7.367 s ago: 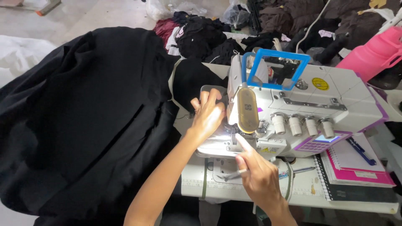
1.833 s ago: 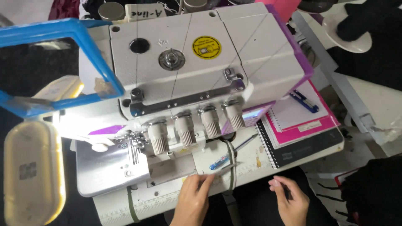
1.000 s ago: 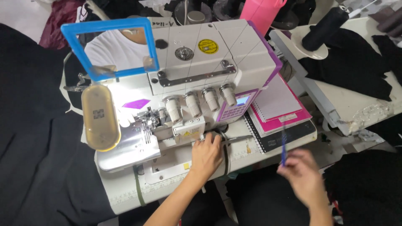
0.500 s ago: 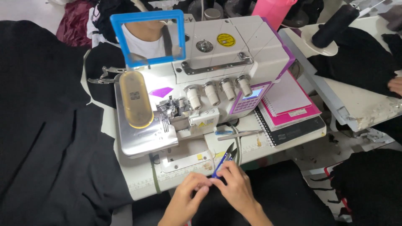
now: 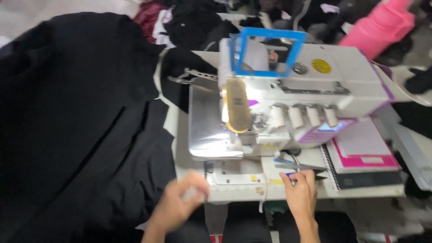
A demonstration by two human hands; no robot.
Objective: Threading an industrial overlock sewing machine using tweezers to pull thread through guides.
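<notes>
Black fabric (image 5: 76, 135) lay left of the sewing machine (image 5: 288, 103). Our right hand (image 5: 300, 198), back at the machine's front edge, pinched a small blue pen (image 5: 290, 176); our left hand (image 5: 180, 207) had withdrawn, blurred, fingers loosely curled.

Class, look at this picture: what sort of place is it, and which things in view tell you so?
Probably a garment sewing workshop. A white overlock sewing machine with a row of tension dials sits on the work table, and a large spread of black fabric lies beside it.

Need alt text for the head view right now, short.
A white overlock sewing machine sits on a table, black fabric heaped beside it. The right hand touches a small blue tool at the table's front edge; the blurred left hand hovers nearby.
</notes>
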